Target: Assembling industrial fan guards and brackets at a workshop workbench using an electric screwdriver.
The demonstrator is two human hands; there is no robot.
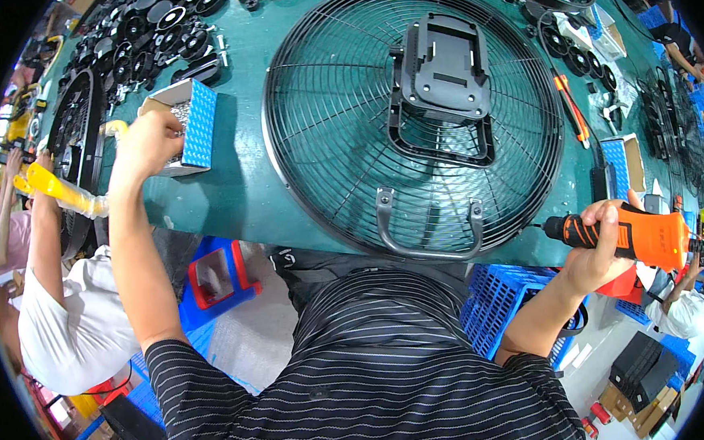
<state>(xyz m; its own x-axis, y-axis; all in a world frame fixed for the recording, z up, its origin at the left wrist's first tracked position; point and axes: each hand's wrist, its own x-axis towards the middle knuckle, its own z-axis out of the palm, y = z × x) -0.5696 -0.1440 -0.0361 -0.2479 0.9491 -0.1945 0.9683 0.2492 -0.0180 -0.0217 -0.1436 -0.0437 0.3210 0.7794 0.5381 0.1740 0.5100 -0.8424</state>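
Note:
On the green table lies a large round black fan guard [324, 153], its wire rings flat. A black plastic bracket [444, 73] sits on its upper middle, and a grey metal handle [430, 251] arches at its near edge. At the left, my left hand [147, 144] reaches into a small open carton [200, 128] with a blue patterned side. Small metal screws [181, 111] show inside it. The left fingers are curled together; what they pinch is hidden. To the right of the guard, my right hand [603, 245] grips an orange and black electric screwdriver [651, 238], its tip pointing left.
Several black round plastic parts [135, 40] are heaped at the far left. An orange tool [572, 110] lies right of the guard, near another blue patterned carton [623, 163]. A co-worker in white [76, 317] works at the left. Blue crates [494, 300] stand below the table edge.

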